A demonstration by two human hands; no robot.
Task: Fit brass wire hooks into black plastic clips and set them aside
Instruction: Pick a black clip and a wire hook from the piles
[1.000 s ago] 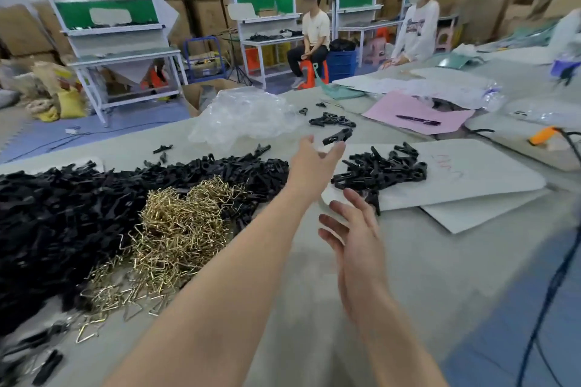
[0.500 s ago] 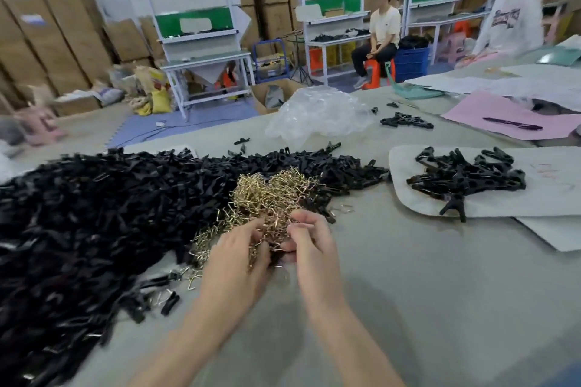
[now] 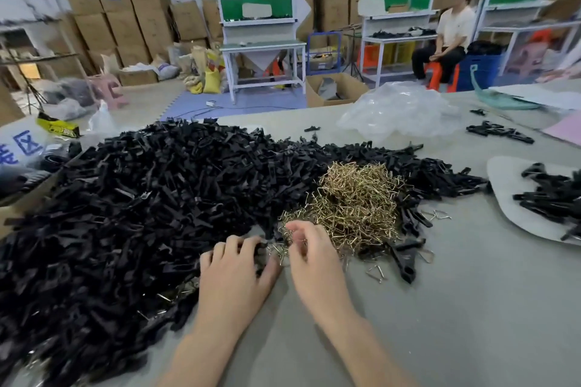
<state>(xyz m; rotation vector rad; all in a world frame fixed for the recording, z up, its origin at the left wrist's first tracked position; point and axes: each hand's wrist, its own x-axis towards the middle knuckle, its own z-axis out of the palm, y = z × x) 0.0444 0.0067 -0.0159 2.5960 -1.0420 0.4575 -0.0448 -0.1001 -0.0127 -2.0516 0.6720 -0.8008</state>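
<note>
The counter [image 3: 456,308] carries a big clip pile [image 3: 132,204] left of and beyond both hands. The hook pile [image 3: 355,204] lies just beyond the right hand [image 3: 317,264]. The left hand [image 3: 234,273] lies flat, fingers spread, touching clips. The right hand's fingers curl at the hooks' edge; whether they hold one, I cannot tell.

Motion blur on the right hand's fingertips [image 3: 297,237] hides any grip on hooks.

Both forearms are bare, no sleeve in view, and the left hand [image 3: 234,273] and right hand [image 3: 314,264] seemingly wear nothing.
</note>
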